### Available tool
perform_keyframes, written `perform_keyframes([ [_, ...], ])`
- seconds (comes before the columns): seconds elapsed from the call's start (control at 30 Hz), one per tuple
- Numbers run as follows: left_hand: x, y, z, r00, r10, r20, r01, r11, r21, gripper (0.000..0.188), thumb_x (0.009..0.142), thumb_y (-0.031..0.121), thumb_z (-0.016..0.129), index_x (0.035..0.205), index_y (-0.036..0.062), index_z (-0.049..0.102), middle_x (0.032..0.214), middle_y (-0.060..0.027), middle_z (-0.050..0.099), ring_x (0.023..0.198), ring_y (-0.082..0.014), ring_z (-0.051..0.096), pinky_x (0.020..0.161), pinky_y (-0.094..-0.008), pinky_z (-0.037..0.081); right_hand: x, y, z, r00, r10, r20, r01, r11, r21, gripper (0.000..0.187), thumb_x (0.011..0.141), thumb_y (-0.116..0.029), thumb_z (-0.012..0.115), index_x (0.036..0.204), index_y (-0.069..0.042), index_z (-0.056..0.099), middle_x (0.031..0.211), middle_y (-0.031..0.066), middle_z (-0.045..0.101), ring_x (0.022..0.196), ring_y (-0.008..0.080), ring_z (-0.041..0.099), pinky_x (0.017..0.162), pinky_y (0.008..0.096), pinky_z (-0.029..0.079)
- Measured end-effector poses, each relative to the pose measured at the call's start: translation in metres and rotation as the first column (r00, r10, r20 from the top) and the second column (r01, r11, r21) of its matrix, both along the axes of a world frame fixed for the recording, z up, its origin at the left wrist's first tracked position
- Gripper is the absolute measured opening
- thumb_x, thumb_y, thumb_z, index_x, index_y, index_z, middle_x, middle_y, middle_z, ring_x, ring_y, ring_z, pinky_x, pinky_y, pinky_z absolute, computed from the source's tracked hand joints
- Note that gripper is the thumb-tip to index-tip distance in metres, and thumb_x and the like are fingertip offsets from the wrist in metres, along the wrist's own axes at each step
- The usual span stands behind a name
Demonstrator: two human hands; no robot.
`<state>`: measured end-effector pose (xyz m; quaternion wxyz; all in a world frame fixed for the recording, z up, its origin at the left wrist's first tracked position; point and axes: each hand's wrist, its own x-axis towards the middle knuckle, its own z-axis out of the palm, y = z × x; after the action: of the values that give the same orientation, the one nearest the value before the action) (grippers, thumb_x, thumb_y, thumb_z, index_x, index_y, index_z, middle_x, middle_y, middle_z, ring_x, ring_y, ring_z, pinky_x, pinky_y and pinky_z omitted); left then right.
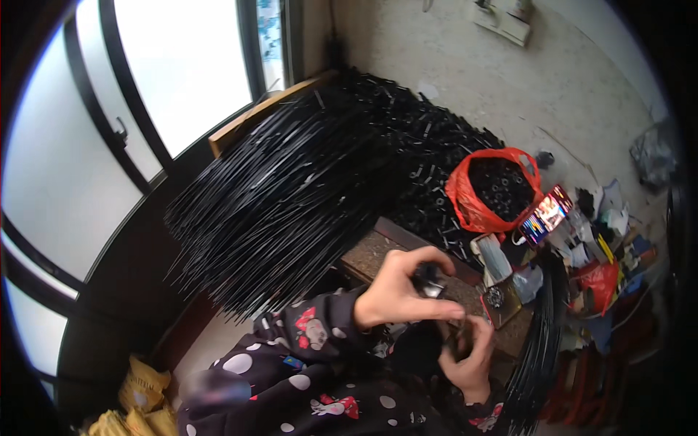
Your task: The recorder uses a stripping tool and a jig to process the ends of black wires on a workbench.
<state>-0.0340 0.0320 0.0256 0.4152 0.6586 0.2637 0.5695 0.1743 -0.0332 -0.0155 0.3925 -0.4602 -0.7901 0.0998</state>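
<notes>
In front of my body, my left hand [403,291] curves its thumb and fingers round a small black piece with a shiny face [430,283]. What kind of piece it is, I cannot make out. Below and to the right, my right hand [471,363] is curled, thumb and fingertips close together near the tip of my left thumb. Whatever lies between those fingers is dark and too small to name. Both hands are over the near side of a brown worktable [367,256]. A big bundle of long thin black rods [276,196] lies to the left of them.
Short black pieces [407,120] form a heap toward the wall. A red plastic bag [465,200] holds black rings. Beside it are a lit phone [547,214], a small tray [502,305] and mixed clutter. More black rods [534,363] hang at the right; yellow sacks [142,385] lie lower left.
</notes>
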Motion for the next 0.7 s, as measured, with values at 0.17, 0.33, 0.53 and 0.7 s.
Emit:
perform_keyframes([
  [0.17, -0.004, 0.009, -0.004, 0.988, -0.102, 0.119, 0.104, 0.994, -0.013, 0.057, 0.054, 0.034, 0.084, 0.091, -0.0019, 0.059, 0.066, 0.0017, 0.053, 0.059, -0.0019, 0.044, 0.052, -0.0184, 0.032, 0.011, -0.025, 0.023, 0.829, -0.010, -0.560, -0.485, 0.487, -0.726, 0.026, 0.083, -0.016, 0.059, 0.092, 0.007, 0.052, 0.066, 0.0156, 0.059, 0.053, 0.0228, 0.057, 0.051, 0.0305, 0.046],
  [0.33, 0.010, 0.006, -0.005, 0.999, -0.028, 0.015, 0.027, 0.998, 0.057, 0.058, 0.052, 0.038, 0.085, 0.089, 0.0003, 0.060, 0.054, 0.0059, 0.042, 0.049, -0.0023, 0.037, 0.046, -0.0195, 0.026, 0.005, -0.015, 0.003, 0.621, 0.005, -0.784, -0.783, -0.033, -0.621, 0.045, 0.073, -0.024, 0.072, 0.102, 0.005, 0.053, 0.062, 0.0095, 0.059, 0.051, 0.0161, 0.057, 0.048, 0.0255, 0.045],
  [0.53, 0.005, 0.011, -0.012, 0.999, -0.041, 0.031, 0.039, 0.998, 0.052, 0.057, 0.052, 0.035, 0.085, 0.090, 0.0013, 0.059, 0.055, 0.0062, 0.041, 0.050, -0.0021, 0.034, 0.046, -0.0199, 0.024, 0.012, 0.001, 0.005, 0.977, -0.150, 0.148, 0.128, 0.980, 0.152, 0.048, 0.068, -0.003, 0.062, 0.111, 0.000, 0.041, 0.085, 0.0139, 0.056, 0.071, 0.0282, 0.057, 0.062, 0.0361, 0.046],
  [0.7, 0.008, 0.010, -0.005, 0.992, -0.110, 0.065, 0.109, 0.994, 0.016, 0.052, 0.055, 0.030, 0.085, 0.090, 0.0010, 0.060, 0.054, 0.0067, 0.041, 0.050, -0.0017, 0.034, 0.046, -0.0197, 0.024, -0.002, -0.026, -0.003, 0.917, 0.062, -0.393, -0.355, 0.574, -0.738, 0.031, 0.085, -0.004, 0.052, 0.114, 0.002, 0.046, 0.093, 0.0098, 0.059, 0.078, 0.0126, 0.058, 0.069, 0.0251, 0.047],
])
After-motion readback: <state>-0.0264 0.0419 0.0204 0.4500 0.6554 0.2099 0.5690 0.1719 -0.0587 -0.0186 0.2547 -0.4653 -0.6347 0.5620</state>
